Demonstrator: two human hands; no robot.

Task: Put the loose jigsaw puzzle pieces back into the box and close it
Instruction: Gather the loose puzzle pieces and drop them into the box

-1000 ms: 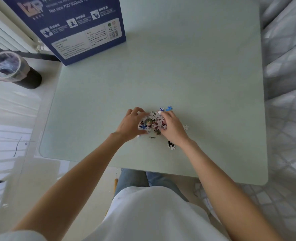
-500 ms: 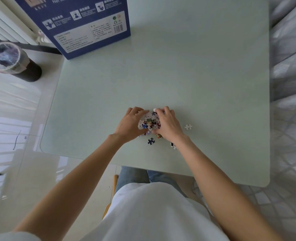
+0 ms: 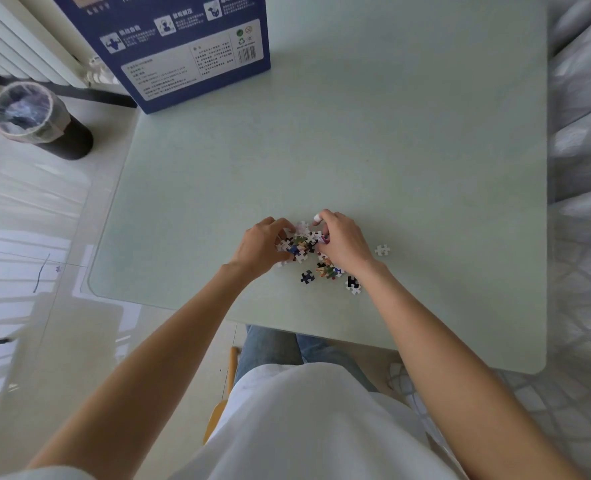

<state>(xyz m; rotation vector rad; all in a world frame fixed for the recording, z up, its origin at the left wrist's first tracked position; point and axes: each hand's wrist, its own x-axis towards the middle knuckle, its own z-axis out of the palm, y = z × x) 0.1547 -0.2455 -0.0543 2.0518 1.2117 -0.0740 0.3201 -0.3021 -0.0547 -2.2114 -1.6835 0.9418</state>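
Observation:
A small heap of jigsaw pieces (image 3: 301, 242) lies on the pale green table (image 3: 356, 150) near its front edge. My left hand (image 3: 261, 245) cups the heap from the left with curled fingers. From the right, my right hand (image 3: 344, 242) closes its curled fingers round the same heap. Several pieces lie loose just below the hands: a dark blue one (image 3: 307, 277), a mixed cluster (image 3: 327, 270) and a black-and-white one (image 3: 353, 285). One white piece (image 3: 382, 250) lies apart to the right. The blue puzzle box (image 3: 183, 46) stands at the table's far left corner.
A lined waste bin (image 3: 34, 117) stands on the floor left of the table, with a white radiator (image 3: 17, 46) behind it. A grey patterned bed cover (image 3: 585, 168) runs along the right side. My legs are under the table's front edge.
Both hands have drawn closer together and bunched the pieces into a tighter heap. A few pieces have slipped out below the hands. The view has tilted slightly, bringing the box lower in frame.

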